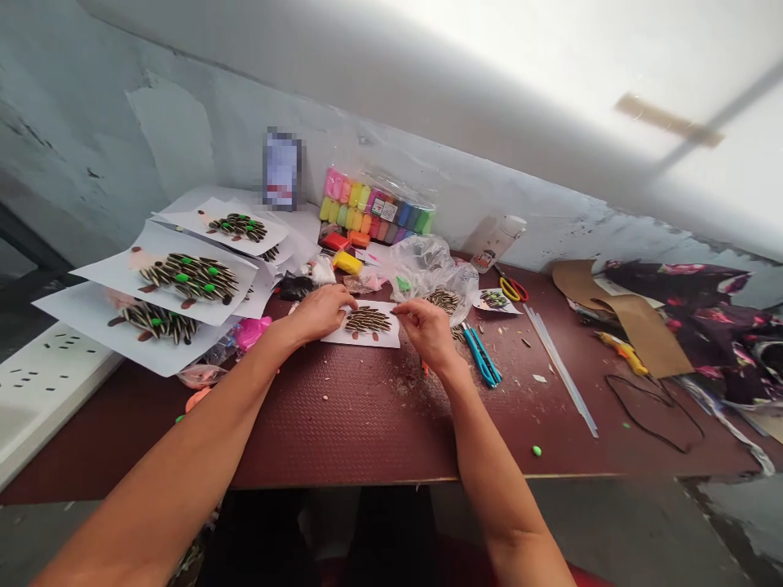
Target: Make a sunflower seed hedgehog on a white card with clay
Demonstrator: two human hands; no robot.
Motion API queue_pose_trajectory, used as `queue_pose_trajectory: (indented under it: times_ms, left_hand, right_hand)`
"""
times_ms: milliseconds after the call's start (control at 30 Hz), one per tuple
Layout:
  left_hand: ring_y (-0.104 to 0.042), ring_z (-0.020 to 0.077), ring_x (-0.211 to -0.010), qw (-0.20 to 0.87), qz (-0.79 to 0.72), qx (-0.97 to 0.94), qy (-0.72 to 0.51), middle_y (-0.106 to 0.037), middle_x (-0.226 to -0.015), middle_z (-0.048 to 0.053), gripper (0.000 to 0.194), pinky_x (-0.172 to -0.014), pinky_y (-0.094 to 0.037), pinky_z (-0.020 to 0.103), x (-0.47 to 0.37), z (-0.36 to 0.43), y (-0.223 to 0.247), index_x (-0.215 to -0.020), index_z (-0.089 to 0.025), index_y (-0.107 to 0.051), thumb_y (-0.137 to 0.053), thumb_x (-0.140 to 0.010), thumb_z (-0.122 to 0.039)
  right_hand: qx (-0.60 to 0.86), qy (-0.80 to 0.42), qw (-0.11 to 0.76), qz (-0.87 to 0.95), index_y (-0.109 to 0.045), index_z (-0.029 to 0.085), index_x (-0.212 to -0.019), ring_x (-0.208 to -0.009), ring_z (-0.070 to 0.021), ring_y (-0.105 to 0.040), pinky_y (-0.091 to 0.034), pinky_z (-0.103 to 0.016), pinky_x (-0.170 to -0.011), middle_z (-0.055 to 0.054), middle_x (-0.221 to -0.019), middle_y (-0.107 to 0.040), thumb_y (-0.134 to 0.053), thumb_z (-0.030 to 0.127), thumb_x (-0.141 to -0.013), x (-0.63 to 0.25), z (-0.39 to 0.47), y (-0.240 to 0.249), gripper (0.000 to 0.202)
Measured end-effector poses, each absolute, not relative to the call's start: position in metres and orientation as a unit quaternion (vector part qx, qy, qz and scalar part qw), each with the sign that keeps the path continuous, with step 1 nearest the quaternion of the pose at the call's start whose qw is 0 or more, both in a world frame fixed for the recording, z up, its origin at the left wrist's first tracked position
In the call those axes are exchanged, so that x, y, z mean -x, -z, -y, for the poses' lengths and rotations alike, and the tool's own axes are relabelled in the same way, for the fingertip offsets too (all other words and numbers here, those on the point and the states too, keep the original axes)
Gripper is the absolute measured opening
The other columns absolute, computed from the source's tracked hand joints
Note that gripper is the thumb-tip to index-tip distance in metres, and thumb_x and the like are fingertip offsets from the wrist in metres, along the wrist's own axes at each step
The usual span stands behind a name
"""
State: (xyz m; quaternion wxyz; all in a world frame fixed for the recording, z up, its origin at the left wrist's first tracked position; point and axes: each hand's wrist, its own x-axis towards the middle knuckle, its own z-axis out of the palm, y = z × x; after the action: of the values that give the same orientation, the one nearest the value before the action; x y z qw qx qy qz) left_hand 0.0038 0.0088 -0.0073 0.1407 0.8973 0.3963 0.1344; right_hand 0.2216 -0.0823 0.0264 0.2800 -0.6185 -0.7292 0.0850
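A white paper card (390, 338) lies near the middle of the table, with striped sunflower seeds (367, 319) set on it in a hedgehog shape and small brown feet below. My left hand (321, 314) grips its upper left corner, fingers bent over the edge. At the upper right corner, my right hand (430, 328) pinches the card between thumb and forefinger. Just beyond my right hand, more loose seeds (444, 300) lie by a clear plastic bag (422, 262). A teal utility knife (482, 355) rests to the right of that hand.
Several finished hedgehog sheets (183, 277) overlap at left above a white power strip (55, 383). Coloured clay packs (373, 208) lean on the wall beside a phone (282, 169). Rightward are scissors (512, 289), glue sticks (559, 367), a yellow glue gun (624, 352) and its cord.
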Motion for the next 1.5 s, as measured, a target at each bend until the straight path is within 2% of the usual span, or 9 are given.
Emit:
queue_pose_trajectory:
  times_ms: [200, 400, 567, 1300, 1500]
  left_hand:
    - [-0.06, 0.0215, -0.107, 0.139, -0.396, -0.896, -0.142, -0.069, -0.109, 0.006, 0.038, -0.097, -0.047, 0.033, -0.004, -0.01, 0.011, -0.105, -0.023, -0.074, -0.048, -0.08, -0.011]
    - [-0.06, 0.0225, -0.108, 0.139, -0.396, -0.897, -0.139, -0.068, -0.11, 0.007, 0.039, -0.097, -0.047, 0.035, -0.004, -0.01, 0.011, -0.106, -0.022, -0.074, -0.048, -0.081, -0.01]
    - [-0.06, 0.0231, -0.11, 0.145, -0.4, -0.895, -0.134, -0.068, -0.111, 0.008, 0.039, -0.098, -0.046, 0.035, -0.004, -0.009, 0.009, -0.108, -0.021, -0.074, -0.049, -0.081, -0.009]
    - [-0.06, 0.0236, -0.109, 0.145, -0.4, -0.894, -0.139, -0.068, -0.111, 0.008, 0.039, -0.098, -0.047, 0.035, -0.004, -0.009, 0.009, -0.107, -0.02, -0.075, -0.048, -0.08, -0.01]
    - [-0.061, 0.0242, -0.108, 0.143, -0.403, -0.894, -0.132, -0.069, -0.111, 0.009, 0.039, -0.097, -0.047, 0.036, -0.005, -0.007, 0.007, -0.108, -0.018, -0.074, -0.047, -0.082, -0.01]
  right_hand:
    - [0.62, -0.092, 0.164, 0.762, -0.073, 0.021, -0.088, -0.076, -0.0129, -0.058, -0.036, -0.022, -0.07, -0.001, -0.087, -0.069, -0.062, 0.021, -0.09, -0.199, 0.089, -0.021, 0.011]
    - [0.637, -0.065, 0.107, 0.761, -0.072, 0.023, -0.092, -0.087, -0.0153, -0.06, -0.035, -0.023, -0.072, -0.002, -0.093, -0.068, -0.057, 0.026, -0.094, -0.196, 0.089, -0.017, 0.016]
    - [0.641, -0.052, 0.084, 0.761, -0.071, 0.023, -0.095, -0.087, -0.0155, -0.06, -0.035, -0.023, -0.071, -0.003, -0.095, -0.068, -0.05, 0.027, -0.098, -0.194, 0.089, -0.019, 0.021]
    - [0.64, -0.005, 0.041, 0.767, -0.069, 0.022, -0.097, -0.085, -0.0161, -0.057, -0.029, -0.026, -0.064, -0.004, -0.093, -0.066, -0.045, 0.03, -0.101, -0.186, 0.09, -0.014, 0.025]
    - [0.638, 0.011, 0.023, 0.77, -0.069, 0.022, -0.098, -0.086, -0.0167, -0.057, -0.029, -0.026, -0.063, -0.004, -0.095, -0.067, -0.045, 0.026, -0.1, -0.183, 0.089, -0.013, 0.024]
